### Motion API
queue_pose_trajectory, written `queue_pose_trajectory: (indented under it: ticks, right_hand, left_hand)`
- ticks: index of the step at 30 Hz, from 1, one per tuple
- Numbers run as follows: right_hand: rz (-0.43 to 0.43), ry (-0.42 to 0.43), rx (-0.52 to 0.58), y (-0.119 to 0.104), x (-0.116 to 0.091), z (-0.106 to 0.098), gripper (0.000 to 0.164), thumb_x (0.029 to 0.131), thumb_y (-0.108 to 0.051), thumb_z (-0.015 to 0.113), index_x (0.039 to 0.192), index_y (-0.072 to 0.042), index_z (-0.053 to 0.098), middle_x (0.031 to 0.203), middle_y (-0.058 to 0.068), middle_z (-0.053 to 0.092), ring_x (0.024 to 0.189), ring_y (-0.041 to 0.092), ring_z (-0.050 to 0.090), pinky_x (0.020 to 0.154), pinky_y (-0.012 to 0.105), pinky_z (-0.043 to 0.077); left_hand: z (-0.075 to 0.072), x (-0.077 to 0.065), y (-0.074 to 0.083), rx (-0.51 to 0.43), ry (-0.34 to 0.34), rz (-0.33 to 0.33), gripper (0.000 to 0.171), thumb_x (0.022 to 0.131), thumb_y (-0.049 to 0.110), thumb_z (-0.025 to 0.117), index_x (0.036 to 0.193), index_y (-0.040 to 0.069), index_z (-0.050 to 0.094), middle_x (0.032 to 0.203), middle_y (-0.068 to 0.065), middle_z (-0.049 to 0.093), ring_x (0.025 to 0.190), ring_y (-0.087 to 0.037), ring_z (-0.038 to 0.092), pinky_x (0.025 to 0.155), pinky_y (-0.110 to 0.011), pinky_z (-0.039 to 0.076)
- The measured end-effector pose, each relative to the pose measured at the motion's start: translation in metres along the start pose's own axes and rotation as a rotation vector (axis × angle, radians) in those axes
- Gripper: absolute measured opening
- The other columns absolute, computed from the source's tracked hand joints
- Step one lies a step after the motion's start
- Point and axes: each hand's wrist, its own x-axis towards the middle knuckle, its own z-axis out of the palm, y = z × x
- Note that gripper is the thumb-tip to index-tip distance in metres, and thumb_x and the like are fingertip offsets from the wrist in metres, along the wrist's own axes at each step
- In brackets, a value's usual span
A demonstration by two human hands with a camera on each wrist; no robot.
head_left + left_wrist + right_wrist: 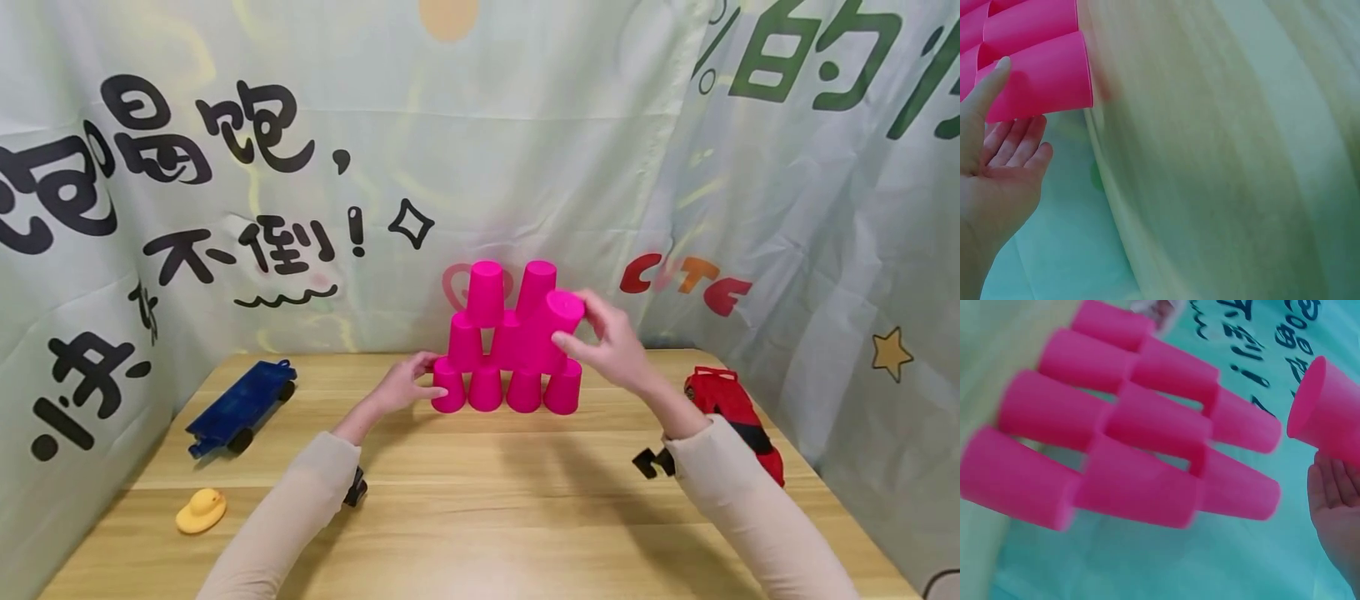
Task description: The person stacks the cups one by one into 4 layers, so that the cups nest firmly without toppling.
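Note:
Pink cups stand upside down in a stepped stack: several along the bottom row (485,390), three above, and two on top (487,293). My right hand (611,342) grips one more pink cup (564,312), tilted, in front of the stack's right side. In the right wrist view that held cup (1335,412) is apart from the stack, its open mouth facing the stacked cups. My left hand (403,385) is at the bottom row's left end cup (1047,78), thumb in front and relaxed fingers (1016,140) on its far side; whether they touch it, I cannot tell.
On the wooden table (480,533), a blue toy trailer (242,407) and a yellow rubber duck (201,511) lie to the left. A red and black toy car (723,400) is at the right, partly behind my right sleeve. Printed cloth (420,142) hangs behind the table.

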Motion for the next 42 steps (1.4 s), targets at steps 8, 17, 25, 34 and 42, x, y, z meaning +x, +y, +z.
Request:
queue_pose_trajectory:
  ticks: [8, 17, 25, 34, 42]
  right_hand:
    - [0.156, 0.071, -0.134, -0.013, 0.063, -0.018, 0.041, 0.092, -0.02, 0.067, 0.128, -0.004, 0.054, 0.111, 0.005, 0.062, 0.101, 0.01, 0.059, 0.094, 0.026, 0.051]
    - [0.237, 0.058, -0.204, -0.002, 0.107, -0.016, 0.044, 0.091, -0.03, 0.067, 0.127, -0.007, 0.055, 0.114, 0.012, 0.062, 0.104, 0.022, 0.06, 0.094, 0.034, 0.052]
    - [0.293, 0.007, -0.202, 0.011, 0.125, -0.009, 0.052, 0.09, -0.036, 0.067, 0.13, -0.007, 0.052, 0.119, 0.012, 0.062, 0.107, 0.025, 0.061, 0.094, 0.042, 0.053]
    - [0.314, -0.034, -0.202, 0.02, 0.131, -0.002, 0.054, 0.091, -0.037, 0.067, 0.131, -0.006, 0.051, 0.121, 0.012, 0.061, 0.106, 0.026, 0.061, 0.09, 0.04, 0.054]
    - [0.327, -0.048, -0.192, 0.025, 0.132, -0.001, 0.052, 0.092, -0.037, 0.065, 0.131, -0.006, 0.051, 0.121, 0.012, 0.062, 0.105, 0.026, 0.061, 0.088, 0.038, 0.053]
  left_hand:
    - [0.001, 0.001, -0.002, 0.02, 0.013, 0.02, 0.053, 0.085, 0.01, 0.075, 0.13, -0.005, 0.052, 0.124, -0.024, 0.063, 0.121, -0.038, 0.059, 0.111, -0.049, 0.043]
    - [0.003, 0.002, -0.008, -0.015, 0.008, -0.011, 0.053, 0.085, 0.01, 0.075, 0.131, -0.002, 0.052, 0.124, -0.022, 0.064, 0.122, -0.038, 0.059, 0.109, -0.051, 0.044]
    - [0.003, 0.004, -0.009, 0.009, -0.005, -0.001, 0.053, 0.085, 0.011, 0.075, 0.131, -0.003, 0.052, 0.122, -0.022, 0.064, 0.12, -0.037, 0.061, 0.108, -0.049, 0.046]
    - [0.003, 0.003, -0.005, -0.002, -0.022, -0.005, 0.055, 0.086, 0.01, 0.075, 0.133, -0.004, 0.05, 0.126, -0.023, 0.062, 0.121, -0.038, 0.06, 0.109, -0.048, 0.046]
    - [0.002, 0.003, -0.006, 0.017, -0.016, -0.017, 0.056, 0.086, 0.013, 0.074, 0.134, -0.003, 0.05, 0.126, -0.022, 0.062, 0.121, -0.037, 0.06, 0.108, -0.047, 0.047]
